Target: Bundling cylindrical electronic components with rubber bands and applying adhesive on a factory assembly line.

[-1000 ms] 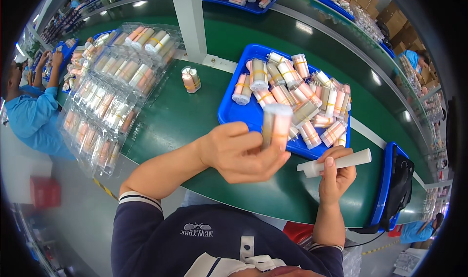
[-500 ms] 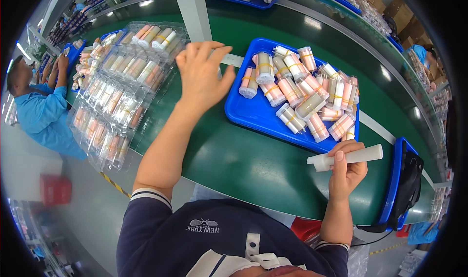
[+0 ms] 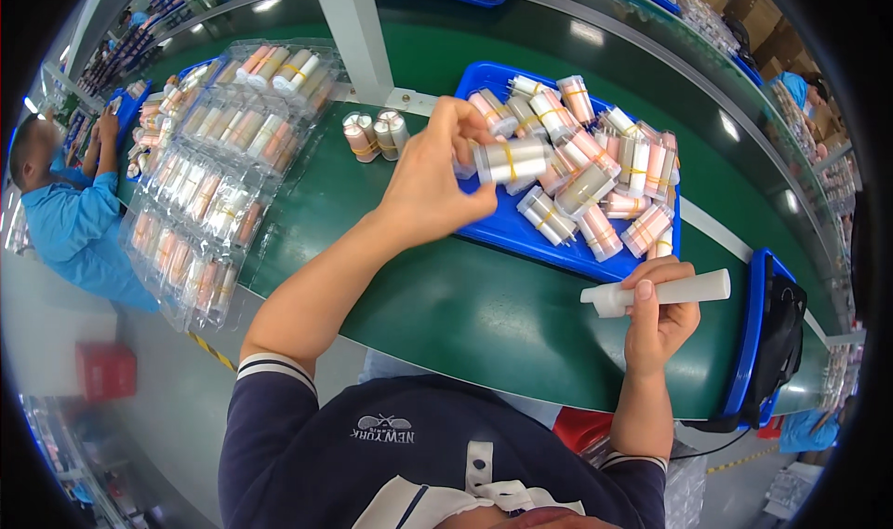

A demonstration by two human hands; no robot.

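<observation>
Over the left end of the blue tray (image 3: 484, 229), my left hand (image 3: 430, 180) has its thumb and fingers closed around a rubber-banded bundle of small tubes (image 3: 513, 161), held tilted sideways. Its tubes look whitish and grey, with a yellow band about the middle. More banded bundles (image 3: 584, 189), pink, white and grey, lie piled in the tray. Below the tray's near right corner, my right hand (image 3: 659, 317) grips a slim white plastic tube (image 3: 699, 289) with a stepped end, held roughly level. Two banded bundles (image 3: 375, 136) stand upright on the green table, left of the tray.
Clear plastic blister trays (image 3: 209, 189) filled with tubes overlap at the table's left. A pale metal post (image 3: 352, 36) rises behind the two standing bundles. A blue tray with a black bag (image 3: 779, 343) stands at the right. A co-worker in blue (image 3: 84, 222) works at far left.
My left hand has moved right to the tray and closed on a bundle of tubes. Two standing bundles now show where that hand was. My right hand stays nearly still with the white tube.
</observation>
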